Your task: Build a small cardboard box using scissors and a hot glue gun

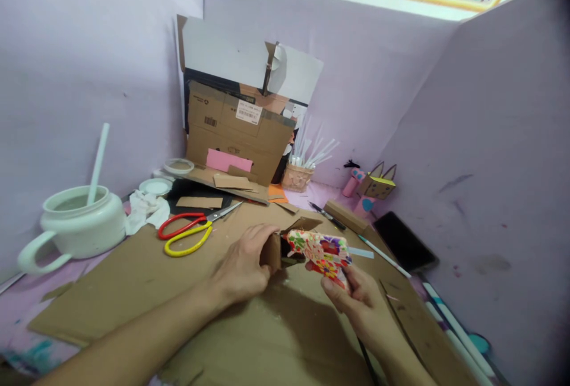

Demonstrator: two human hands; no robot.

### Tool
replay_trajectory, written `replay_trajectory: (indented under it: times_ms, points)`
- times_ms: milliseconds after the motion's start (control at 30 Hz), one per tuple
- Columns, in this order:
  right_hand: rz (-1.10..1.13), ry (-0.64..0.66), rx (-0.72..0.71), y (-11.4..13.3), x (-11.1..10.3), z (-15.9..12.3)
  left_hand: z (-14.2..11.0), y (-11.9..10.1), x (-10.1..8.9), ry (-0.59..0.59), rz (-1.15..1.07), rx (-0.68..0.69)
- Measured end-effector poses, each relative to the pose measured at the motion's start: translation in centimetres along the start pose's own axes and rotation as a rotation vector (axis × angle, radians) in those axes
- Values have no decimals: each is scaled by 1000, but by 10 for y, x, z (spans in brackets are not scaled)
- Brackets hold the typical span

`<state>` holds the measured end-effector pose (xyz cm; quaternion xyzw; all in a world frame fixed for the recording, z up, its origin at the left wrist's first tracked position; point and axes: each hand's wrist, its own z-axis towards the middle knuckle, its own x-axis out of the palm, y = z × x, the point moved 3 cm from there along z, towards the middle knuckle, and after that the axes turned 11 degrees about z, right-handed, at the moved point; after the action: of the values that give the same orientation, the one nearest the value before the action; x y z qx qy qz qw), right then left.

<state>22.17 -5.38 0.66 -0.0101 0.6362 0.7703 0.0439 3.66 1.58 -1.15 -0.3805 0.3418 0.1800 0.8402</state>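
My left hand (243, 267) grips a small folded cardboard piece (276, 246) held above the cardboard sheet (133, 279) on the table. My right hand (356, 297) holds a glue gun (318, 252) wrapped in a bright floral pattern, its nozzle pointed left into the cardboard piece. The two hands are close together near the middle of the view. The gun's cord runs down past my right wrist.
Red and yellow scissors (189, 233) lie to the left. A white pot (75, 222) with a stick stands far left beside a cloth (145, 208). Cardboard boxes (236, 130), a basket of white sticks (297, 175), small paper figures (376, 187), a pen (327, 215) and a dark phone (403, 240) sit behind.
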Motion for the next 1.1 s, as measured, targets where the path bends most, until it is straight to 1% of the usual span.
replay_trajectory:
  times_ms: [167,267,367,500,667,833,1100]
  points:
    - [2,-2,-3,-2,-1,-2,0,1,1,10,-1,-13]
    - [4,-5,4,-6,-2,-1,1,1,1,11,6,-11]
    - [10,-19,-25,-11,-4,-1,1,1,1,4,15,-2]
    - [10,-3,-31,-16,-6,-2,0,-1,-1,0,10,3]
    - [-31,5,-21,-12,-5,-2,1,-1,-1,-8,5,-14]
    - [-19,17,7,-9,-3,-2,1,0,-1,-18,5,-11]
    - [-41,-28,-43,-14,-6,-2,1,-2,-3,-11,30,8]
